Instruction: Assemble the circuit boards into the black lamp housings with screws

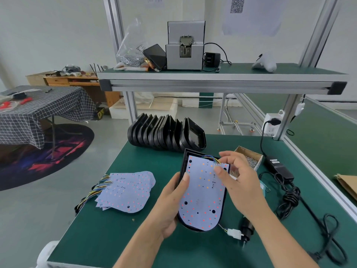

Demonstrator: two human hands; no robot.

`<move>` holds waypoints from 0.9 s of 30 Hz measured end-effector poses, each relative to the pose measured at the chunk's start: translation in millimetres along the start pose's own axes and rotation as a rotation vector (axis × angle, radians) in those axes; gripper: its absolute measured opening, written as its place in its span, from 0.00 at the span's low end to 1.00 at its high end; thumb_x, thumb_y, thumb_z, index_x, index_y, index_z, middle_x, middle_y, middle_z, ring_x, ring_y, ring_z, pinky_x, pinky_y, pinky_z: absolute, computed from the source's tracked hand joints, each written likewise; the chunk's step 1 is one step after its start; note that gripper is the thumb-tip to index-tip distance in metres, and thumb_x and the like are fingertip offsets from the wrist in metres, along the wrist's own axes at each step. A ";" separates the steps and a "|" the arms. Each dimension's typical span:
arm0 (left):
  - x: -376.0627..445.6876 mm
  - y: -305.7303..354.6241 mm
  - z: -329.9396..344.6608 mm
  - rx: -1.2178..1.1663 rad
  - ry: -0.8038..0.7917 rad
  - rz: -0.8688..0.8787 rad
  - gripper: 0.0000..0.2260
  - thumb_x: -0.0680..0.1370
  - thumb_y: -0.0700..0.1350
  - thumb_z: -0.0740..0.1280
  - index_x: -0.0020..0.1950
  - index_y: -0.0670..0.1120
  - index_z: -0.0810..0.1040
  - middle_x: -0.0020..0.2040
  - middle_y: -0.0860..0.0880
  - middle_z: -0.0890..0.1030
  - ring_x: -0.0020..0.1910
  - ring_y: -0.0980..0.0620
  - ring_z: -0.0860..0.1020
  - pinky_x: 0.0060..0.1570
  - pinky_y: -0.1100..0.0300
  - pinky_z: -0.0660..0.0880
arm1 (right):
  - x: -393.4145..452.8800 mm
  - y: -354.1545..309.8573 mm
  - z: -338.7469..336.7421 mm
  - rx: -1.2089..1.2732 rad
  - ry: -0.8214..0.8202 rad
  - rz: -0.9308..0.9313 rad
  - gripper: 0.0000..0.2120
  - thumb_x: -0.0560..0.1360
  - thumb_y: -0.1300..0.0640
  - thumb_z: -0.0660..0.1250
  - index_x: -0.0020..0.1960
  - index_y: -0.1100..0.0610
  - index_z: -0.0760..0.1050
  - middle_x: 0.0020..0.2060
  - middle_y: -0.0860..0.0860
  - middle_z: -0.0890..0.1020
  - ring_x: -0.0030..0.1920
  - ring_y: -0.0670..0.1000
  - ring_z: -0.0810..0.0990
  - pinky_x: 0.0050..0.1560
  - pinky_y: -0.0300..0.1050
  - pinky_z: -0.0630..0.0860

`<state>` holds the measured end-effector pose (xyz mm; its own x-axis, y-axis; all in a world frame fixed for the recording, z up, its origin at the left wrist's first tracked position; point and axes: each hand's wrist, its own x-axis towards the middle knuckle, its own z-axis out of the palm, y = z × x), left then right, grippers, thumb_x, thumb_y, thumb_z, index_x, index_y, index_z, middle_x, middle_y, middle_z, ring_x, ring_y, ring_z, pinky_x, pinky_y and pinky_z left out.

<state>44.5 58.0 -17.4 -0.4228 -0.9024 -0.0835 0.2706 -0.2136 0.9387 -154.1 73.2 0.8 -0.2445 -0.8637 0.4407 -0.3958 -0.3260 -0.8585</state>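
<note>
A white circuit board [202,194] dotted with red and orange LEDs lies inside a black lamp housing [184,161]. My left hand [172,206] grips the housing's left edge, thumb on the board. My right hand [237,176] is over the board's upper right, fingers curled, pinching at the coloured wires [211,158]. A white connector [234,233] hangs from below the housing. A fanned pile of more boards [125,190] with wire bundles lies to the left. A row of empty black housings [166,133] stands behind. A small cardboard box of screws [251,161] sits to the right.
A black power adapter [279,167] with coiled cable [289,202] lies at right, plugged into a white socket [271,122]. A black electric screwdriver [247,229] lies under my right forearm. The upper shelf [212,76] carries a grey screw feeder [185,49] and a bag of screws.
</note>
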 end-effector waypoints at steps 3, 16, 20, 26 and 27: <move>0.6 -0.8 1.6 0.000 0.015 0.029 0.28 0.72 0.70 0.72 0.64 0.53 0.81 0.66 0.48 0.83 0.66 0.47 0.81 0.64 0.48 0.80 | 2.1 3.6 1.5 0.168 0.045 0.095 0.02 0.75 0.50 0.75 0.47 0.45 0.83 0.58 0.39 0.82 0.50 0.40 0.79 0.52 0.33 0.73; 0.2 0.7 1.3 -0.016 0.010 -0.032 0.31 0.77 0.71 0.62 0.74 0.55 0.76 0.71 0.53 0.79 0.72 0.51 0.76 0.76 0.43 0.66 | -5.0 -7.5 30.8 0.397 0.220 0.190 0.09 0.77 0.59 0.75 0.40 0.49 0.86 0.64 0.43 0.80 0.69 0.40 0.75 0.61 0.41 0.74; -0.4 -0.4 -1.9 0.033 0.037 0.005 0.25 0.79 0.68 0.62 0.69 0.56 0.80 0.69 0.51 0.81 0.69 0.51 0.79 0.70 0.48 0.74 | -8.4 -3.6 24.4 0.001 0.202 0.021 0.05 0.76 0.45 0.76 0.48 0.44 0.82 0.67 0.39 0.72 0.68 0.34 0.70 0.62 0.27 0.66; 0.1 2.4 -8.8 0.191 0.005 0.023 0.12 0.81 0.50 0.68 0.63 0.50 0.80 0.62 0.48 0.85 0.63 0.45 0.83 0.62 0.50 0.80 | -14.8 10.5 18.1 -0.145 0.209 -0.030 0.06 0.75 0.49 0.76 0.50 0.47 0.81 0.63 0.45 0.74 0.67 0.43 0.73 0.68 0.45 0.71; 0.5 2.4 -9.5 0.197 -0.007 0.000 0.14 0.80 0.48 0.69 0.64 0.49 0.79 0.62 0.48 0.85 0.63 0.45 0.83 0.64 0.47 0.79 | -16.7 11.5 18.2 -0.169 0.219 -0.049 0.06 0.75 0.49 0.76 0.50 0.46 0.81 0.62 0.45 0.74 0.66 0.42 0.73 0.67 0.40 0.70</move>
<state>53.2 53.5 -18.4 -0.4288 -0.8997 -0.0818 0.0960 -0.1353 0.9861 -138.4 76.8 -21.2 -0.3998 -0.7390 0.5423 -0.5493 -0.2805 -0.7872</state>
